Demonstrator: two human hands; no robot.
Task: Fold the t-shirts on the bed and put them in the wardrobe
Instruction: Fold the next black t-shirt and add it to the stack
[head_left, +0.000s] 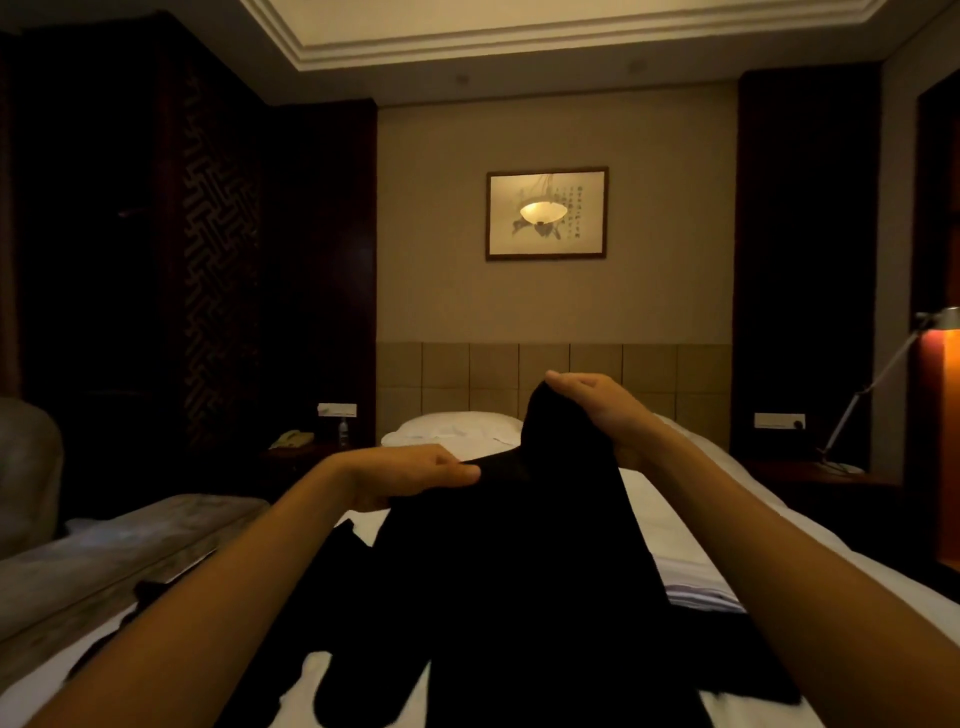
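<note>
Nearest the camera, a black cotton t-shirt (498, 582) is hanging from both hands and draping down onto the white-sheeted bed (691, 525), its lower folds lying across the mattress. No print or label is showing on the dark cloth. More dark cloth (332, 691) is lying on the sheet at the near edge, too dim to tell apart.

The left hand (410, 475) is pinching one upper edge of the shirt, fingers curled over the fabric and thumb beneath. The right hand (597, 410) is gripping the other upper edge, raised higher and farther out, so the hands are apart with the cloth stretched between them.

A pale folded garment (696, 592) is peeking out beside the right forearm. A grey upholstered bench (130, 551) is standing alongside the bed on the left.

Farther off, a white pillow (457, 426) is resting against the beige padded headboard (649, 374). A telephone (291, 439) is sitting on the left nightstand, and a metal desk lamp (878, 384) is leaning at the right. On the wall, a framed ink painting (546, 213) is carrying columns of calligraphy, too small to read.
</note>
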